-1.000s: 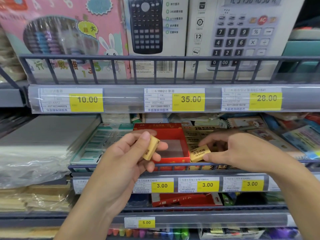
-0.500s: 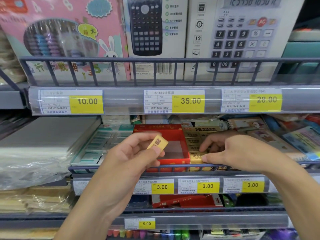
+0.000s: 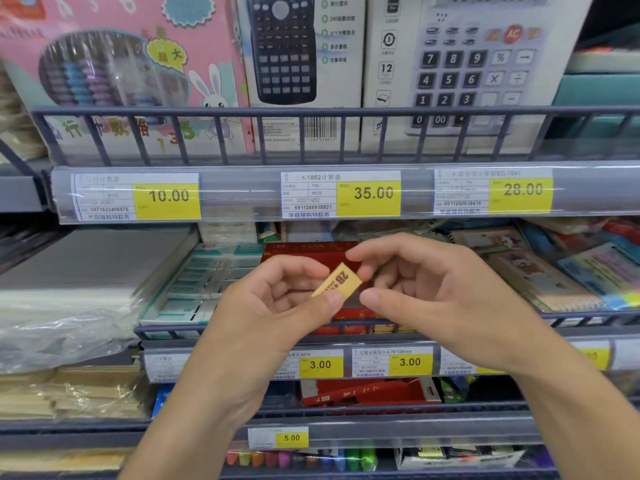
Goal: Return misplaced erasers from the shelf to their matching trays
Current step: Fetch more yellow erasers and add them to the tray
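Grey wire-fronted shop shelves [image 3: 346,112] with yellow price tags are seen. A small yellow paper-sleeved eraser marked 2B [image 3: 337,281] is pinched by the left hand [image 3: 277,299] before a red cardboard tray [image 3: 311,252]; the right hand [image 3: 426,289] is held loosely curled beside it, fingertips near, contact unclear.

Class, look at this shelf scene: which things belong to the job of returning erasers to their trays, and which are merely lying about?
Belongs to the job:
yellow 2B eraser
left hand pinching it
right hand reaching for it
red tray

Just lying about:
calculator boxes
pink abacus box
price tags
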The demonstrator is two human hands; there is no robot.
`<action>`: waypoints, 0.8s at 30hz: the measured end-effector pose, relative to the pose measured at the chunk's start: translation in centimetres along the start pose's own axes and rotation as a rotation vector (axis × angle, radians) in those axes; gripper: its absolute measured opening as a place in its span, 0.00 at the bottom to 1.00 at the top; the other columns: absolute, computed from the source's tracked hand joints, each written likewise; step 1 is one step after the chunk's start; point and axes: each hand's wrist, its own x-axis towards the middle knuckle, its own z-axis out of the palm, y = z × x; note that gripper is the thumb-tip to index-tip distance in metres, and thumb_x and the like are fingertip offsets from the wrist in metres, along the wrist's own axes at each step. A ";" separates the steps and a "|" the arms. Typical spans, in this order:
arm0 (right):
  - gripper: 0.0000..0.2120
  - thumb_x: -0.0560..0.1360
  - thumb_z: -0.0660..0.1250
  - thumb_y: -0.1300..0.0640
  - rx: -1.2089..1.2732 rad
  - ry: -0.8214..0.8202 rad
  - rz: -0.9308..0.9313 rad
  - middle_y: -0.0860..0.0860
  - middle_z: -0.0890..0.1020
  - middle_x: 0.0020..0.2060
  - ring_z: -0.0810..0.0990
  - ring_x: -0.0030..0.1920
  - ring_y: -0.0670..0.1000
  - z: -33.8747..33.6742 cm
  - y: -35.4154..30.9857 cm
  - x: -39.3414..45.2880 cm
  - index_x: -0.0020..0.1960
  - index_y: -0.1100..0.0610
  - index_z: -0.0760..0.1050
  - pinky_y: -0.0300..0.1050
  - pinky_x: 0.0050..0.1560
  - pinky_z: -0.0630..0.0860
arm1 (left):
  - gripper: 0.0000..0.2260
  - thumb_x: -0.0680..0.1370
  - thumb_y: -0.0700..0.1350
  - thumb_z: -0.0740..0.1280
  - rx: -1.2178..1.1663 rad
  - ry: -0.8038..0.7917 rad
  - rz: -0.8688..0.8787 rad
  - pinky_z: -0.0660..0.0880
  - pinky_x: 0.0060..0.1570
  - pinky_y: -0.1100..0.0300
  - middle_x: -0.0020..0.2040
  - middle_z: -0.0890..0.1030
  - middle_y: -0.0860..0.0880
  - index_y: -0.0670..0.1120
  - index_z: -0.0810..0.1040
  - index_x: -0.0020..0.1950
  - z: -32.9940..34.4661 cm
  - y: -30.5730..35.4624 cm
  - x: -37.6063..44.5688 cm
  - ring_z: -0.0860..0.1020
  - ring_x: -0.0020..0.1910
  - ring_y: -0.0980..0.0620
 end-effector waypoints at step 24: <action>0.11 0.75 0.72 0.55 -0.503 0.330 0.174 0.38 0.84 0.40 0.82 0.36 0.41 -5.3 1.3 -1.8 0.52 0.41 0.80 0.33 0.35 0.76 | 0.18 0.78 0.69 0.56 1.059 -0.023 0.277 0.70 0.53 0.62 0.50 0.77 0.66 0.61 0.76 0.57 1.3 -2.1 0.7 0.74 0.53 0.64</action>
